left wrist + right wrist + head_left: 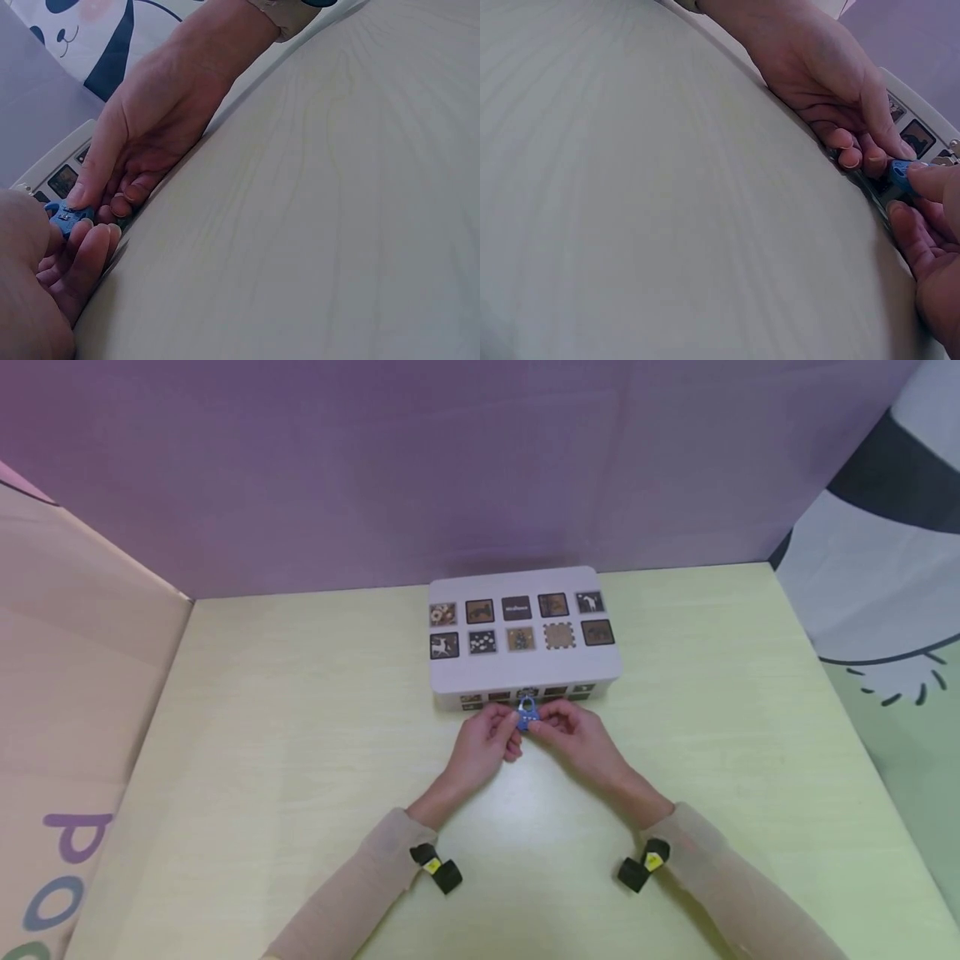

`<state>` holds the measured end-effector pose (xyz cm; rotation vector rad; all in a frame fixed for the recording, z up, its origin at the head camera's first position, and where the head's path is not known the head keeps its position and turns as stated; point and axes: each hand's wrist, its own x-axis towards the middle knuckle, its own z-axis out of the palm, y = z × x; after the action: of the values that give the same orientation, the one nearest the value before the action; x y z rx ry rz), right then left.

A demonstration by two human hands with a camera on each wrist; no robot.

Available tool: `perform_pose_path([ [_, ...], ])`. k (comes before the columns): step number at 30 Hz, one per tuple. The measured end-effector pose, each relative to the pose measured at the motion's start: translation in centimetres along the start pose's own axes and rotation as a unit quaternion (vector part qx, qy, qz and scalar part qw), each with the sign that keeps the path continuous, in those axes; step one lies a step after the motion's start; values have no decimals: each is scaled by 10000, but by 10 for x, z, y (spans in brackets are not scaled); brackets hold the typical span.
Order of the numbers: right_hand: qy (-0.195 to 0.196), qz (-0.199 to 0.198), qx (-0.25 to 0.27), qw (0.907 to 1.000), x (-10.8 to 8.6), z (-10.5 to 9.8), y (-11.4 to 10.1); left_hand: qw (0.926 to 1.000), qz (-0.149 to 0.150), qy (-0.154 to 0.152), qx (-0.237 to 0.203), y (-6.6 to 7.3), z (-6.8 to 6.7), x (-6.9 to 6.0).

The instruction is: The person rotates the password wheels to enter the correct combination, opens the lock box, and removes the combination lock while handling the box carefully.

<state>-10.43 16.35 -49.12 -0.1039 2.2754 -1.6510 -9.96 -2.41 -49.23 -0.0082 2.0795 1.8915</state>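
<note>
A small blue padlock (528, 720) is held just below the middle of the frame in the head view, with its loop turned toward the top of the frame and a row of small markings shown across its body. It is pinched from both sides: the grip of the left hand (482, 740) is clamped on its left side, and the grip of the right hand (583, 742) on its right, thumbs laid on the upper face. The padlock's loop is seen against the front of a white box (517, 672), which is set at the upper centre of the frame; whether the loop is passed through anything cannot be told. Two rows of square pictures are printed on the box's lid, and more on its front. In the right wrist view, a metal fitting (946, 160) is seen on the box at the right edge, beside the padlock. The box is carried by a pale wooden counter (285, 735), which is backed by a purple cloth (360, 477) across the top of the frame. A black strapped device is worn on each sleeve, lower left and lower right of centre.
</note>
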Motion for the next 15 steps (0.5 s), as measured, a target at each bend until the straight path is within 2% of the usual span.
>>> perform_pose_path([
  [7,-83,108,114,9998,0,-1,-1,10000,-2,-9,7,-1,0,0],
  [15,-151,48,125,9998,0,-2,0,10000,-17,-18,-41,-1,0,0],
])
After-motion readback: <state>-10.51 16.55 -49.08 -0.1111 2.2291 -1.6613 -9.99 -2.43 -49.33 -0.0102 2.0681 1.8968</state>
